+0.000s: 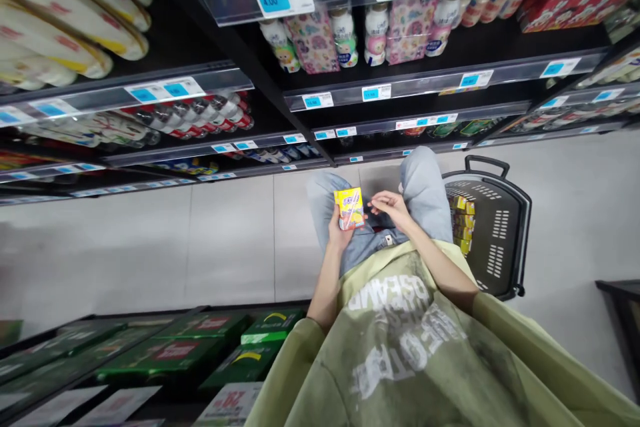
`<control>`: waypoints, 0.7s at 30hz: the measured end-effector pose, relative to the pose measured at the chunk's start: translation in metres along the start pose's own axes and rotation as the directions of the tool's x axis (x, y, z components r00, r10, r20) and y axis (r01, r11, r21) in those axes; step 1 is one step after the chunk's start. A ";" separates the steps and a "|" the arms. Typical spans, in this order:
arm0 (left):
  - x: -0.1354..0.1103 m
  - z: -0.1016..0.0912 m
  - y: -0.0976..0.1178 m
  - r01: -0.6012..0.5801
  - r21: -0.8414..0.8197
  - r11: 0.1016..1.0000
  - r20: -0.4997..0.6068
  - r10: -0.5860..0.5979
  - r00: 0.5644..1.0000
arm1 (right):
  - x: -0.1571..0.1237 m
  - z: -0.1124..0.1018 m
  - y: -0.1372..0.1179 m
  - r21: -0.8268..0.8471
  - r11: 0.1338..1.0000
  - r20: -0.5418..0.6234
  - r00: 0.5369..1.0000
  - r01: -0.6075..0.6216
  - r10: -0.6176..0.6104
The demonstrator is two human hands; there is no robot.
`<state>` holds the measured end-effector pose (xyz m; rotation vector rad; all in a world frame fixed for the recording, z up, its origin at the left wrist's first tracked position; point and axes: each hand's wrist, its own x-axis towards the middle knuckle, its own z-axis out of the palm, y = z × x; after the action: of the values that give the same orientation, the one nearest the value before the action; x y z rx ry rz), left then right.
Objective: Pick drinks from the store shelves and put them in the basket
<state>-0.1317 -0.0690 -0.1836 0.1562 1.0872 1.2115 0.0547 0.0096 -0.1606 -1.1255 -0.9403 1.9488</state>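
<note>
Green shirt foremost, the left hand grips a yellow carton beside the loosely curled right hand, its contents unclear.

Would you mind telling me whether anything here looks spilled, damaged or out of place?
Nothing stands out: the left hand holds a yellow carton with no visible dents, the basket rests on the floor, and no spill shows. Blur could hide small damage.

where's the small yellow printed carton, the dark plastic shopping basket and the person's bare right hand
small yellow printed carton (351,207): head view, middle of its printed face
dark plastic shopping basket (483,240): head view, bare inner surface
bare right hand (393,208): head view, back of the hand
</note>
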 end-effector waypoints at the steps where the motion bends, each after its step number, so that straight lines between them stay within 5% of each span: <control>1: -0.002 0.001 0.003 -0.010 -0.041 0.999 0.005 0.010 1.000 | 0.000 0.000 0.001 -0.003 1.000 -0.003 1.000 -0.003 0.003; 21: -0.008 0.014 0.013 -0.055 -0.050 0.997 0.029 0.057 0.998 | 0.000 0.002 0.000 -0.040 0.999 0.082 0.997 -0.007 0.010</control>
<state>-0.1297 -0.0642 -0.1630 0.1676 1.0314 1.2810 0.0530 0.0092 -0.1602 -1.0803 -1.0237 2.0043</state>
